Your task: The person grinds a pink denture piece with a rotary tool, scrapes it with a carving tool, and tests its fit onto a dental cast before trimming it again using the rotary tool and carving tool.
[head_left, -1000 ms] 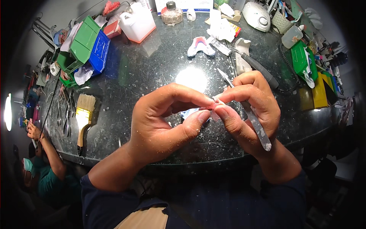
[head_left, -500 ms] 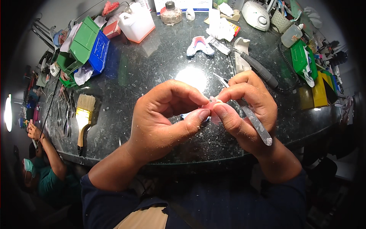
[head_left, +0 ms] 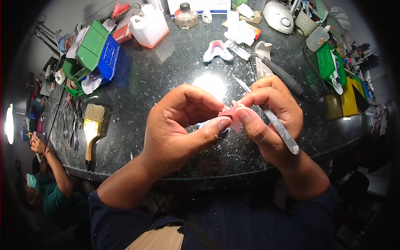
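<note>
Both hands meet over the middle of the bench around a small pink denture piece [head_left: 228, 111] with pale, tooth-like bits along it. The thumb and fingertips of my left hand [head_left: 179, 121] pinch its left end. My right hand [head_left: 266, 112] grips the other end between thumb and index finger. Tucked through those right fingers is a slim metal scalpel [head_left: 280, 129], its narrow tip pointing up and left, away from the pink piece. A blue-and-white thing [head_left: 201, 124] lies beneath the hands, mostly hidden.
A white dental cast [head_left: 218, 51] with pink and blue lies ahead. A handpiece [head_left: 283, 77] rests at right. At left are a brush [head_left: 92, 129], metal tools [head_left: 74, 129] and stacked bins [head_left: 89, 50]. A white jug [head_left: 149, 26] stands behind. Another person [head_left: 54, 187] works far left.
The pink piece has turned and shows more of its face between my fingers. My right fingers have shifted slightly, and the scalpel's handle end has moved a little up.
</note>
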The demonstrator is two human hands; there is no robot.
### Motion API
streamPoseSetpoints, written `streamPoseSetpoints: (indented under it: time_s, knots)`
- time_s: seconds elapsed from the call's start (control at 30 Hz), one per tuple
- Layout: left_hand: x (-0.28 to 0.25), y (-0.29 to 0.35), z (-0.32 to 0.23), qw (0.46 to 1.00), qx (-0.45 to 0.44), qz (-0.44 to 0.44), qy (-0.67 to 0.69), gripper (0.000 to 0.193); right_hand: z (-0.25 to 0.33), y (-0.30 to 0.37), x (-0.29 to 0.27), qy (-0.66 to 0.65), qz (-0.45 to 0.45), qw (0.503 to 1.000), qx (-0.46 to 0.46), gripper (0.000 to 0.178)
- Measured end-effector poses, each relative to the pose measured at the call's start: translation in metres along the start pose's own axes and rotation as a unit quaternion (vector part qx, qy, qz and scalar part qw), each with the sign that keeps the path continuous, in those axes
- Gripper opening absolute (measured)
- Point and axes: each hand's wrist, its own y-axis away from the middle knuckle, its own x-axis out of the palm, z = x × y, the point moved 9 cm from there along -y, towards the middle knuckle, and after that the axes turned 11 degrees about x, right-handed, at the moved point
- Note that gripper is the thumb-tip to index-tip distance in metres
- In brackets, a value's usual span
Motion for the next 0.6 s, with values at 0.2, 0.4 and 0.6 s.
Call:
streamPoseSetpoints:
  time_s: [0.2, 0.4, 0.6]
  knots:
    - [-0.006, 0.001, 0.005, 0.999, -0.001, 0.043, -0.012, 0.016, 0.006, -0.002, -0.004, 0.010, -0.034, 0.999, -0.029, 0.015]
    - [-0.012, -0.005, -0.003, 0.993, 0.036, 0.010, -0.115, 0.013, 0.033, 0.004, -0.015, 0.056, -0.044, 0.986, -0.152, 0.029]
    - [-0.017, -0.004, -0.001, 0.990, 0.069, 0.011, -0.119, 0.016, 0.027, 0.017, -0.003, -0.052, -0.090, 0.987, -0.121, 0.024]
